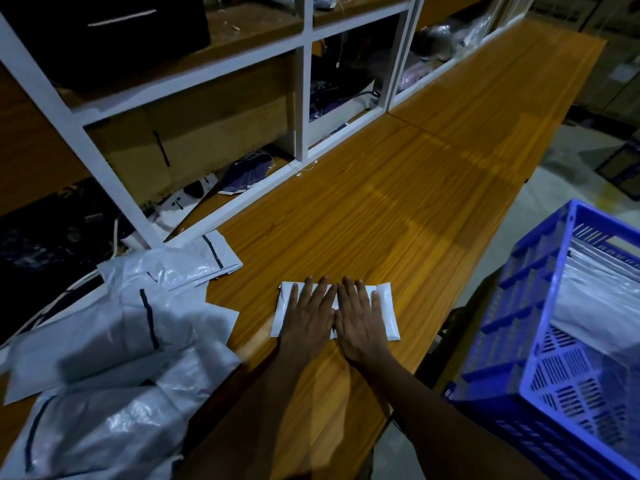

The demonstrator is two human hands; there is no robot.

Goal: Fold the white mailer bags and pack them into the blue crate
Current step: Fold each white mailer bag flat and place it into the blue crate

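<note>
— Folding or packing at this point?
— Folding, finishing it: pressing the folded mailer bag [388, 317] flat on the surface [381, 202], left hand [309, 317] and right hand [360, 318] lying side by side, fingers straight, gripping nothing.
— And next?
— Likely pinching one edge, lifting rightward into the blue crate [519, 306]; then pulling another from the unfolded pile [121, 327] at left.

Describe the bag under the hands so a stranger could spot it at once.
On the long wooden table, between the pile of bags at left and the blue crate at right, one bag lies near the front edge under the left hand and right hand. Unlike the pile's sprawling bags, it is folded into a small rectangle.
</note>
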